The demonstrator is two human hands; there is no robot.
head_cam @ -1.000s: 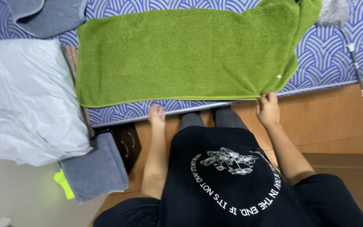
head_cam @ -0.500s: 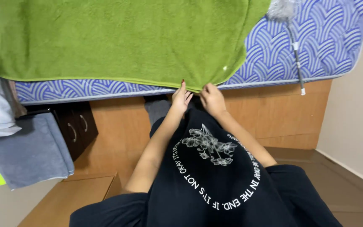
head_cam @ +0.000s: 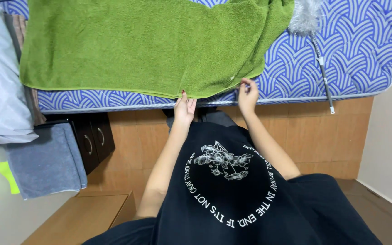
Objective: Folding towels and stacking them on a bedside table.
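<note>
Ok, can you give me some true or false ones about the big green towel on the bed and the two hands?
1. The fuzzy green towel lies spread on the blue wave-patterned mattress. True.
2. The left hand touches the towel's near edge. True.
3. The right hand is holding the grey fluffy duster with the thin handle. False: the duster lies on the mattress apart from it; the right hand is at the towel's edge, near its corner.
4. The towel is rolled into a tight tube. False: it lies flat and open.
5. A folded grey cloth sits beside the small dark cabinet. True.
</note>
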